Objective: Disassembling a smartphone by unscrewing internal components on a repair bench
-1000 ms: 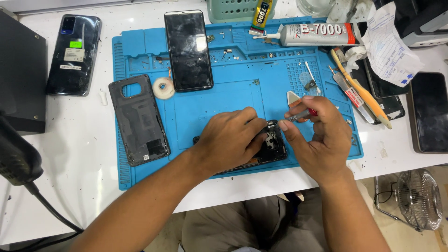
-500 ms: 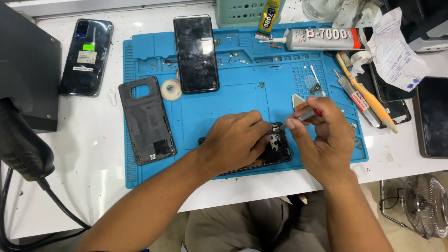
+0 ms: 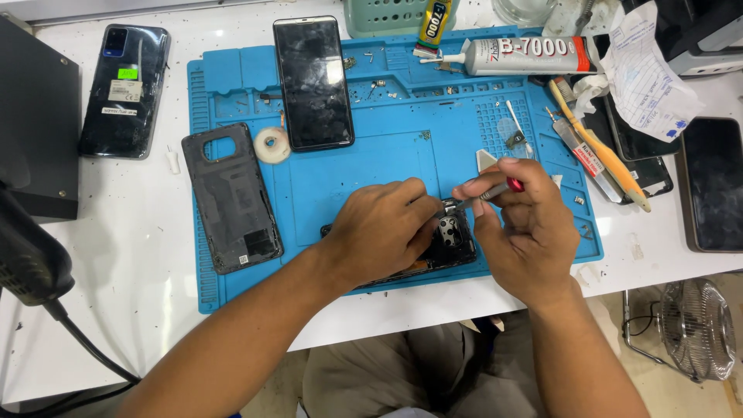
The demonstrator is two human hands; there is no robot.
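The left hand (image 3: pixel 379 228) lies flat over an opened phone (image 3: pixel 449 244) at the near edge of the blue work mat (image 3: pixel 356 166), its fingers curled down and pressing the phone against the mat, so most of the phone is hidden and only its right end with the camera cluster shows. The right hand (image 3: pixel 526 224) has its fingers closed in a pinch around a slim screwdriver (image 3: pixel 484 195) with a red collar, whose tip slants down to the left and meets the phone at the camera end. Compared with half a second and a second ago, both hands sit in almost the same place and the tool tip has stayed at the same spot; the grip looks slightly rolled, which I judge to be the tool being turned on a screw rather than moved on to a new one. The phone itself has not shifted on the mat. To the left lies a detached dark back cover (image 3: pixel 232 197), with a small roll of white tape (image 3: pixel 272 144) just beyond it, and a black phone (image 3: pixel 313 81) rests face up at the far side of the mat. A tube of glue (image 3: pixel 515 54) lies along the far right edge, and another dark phone (image 3: pixel 124 89) sits on the white tabletop (image 3: pixel 124 255) at far left.
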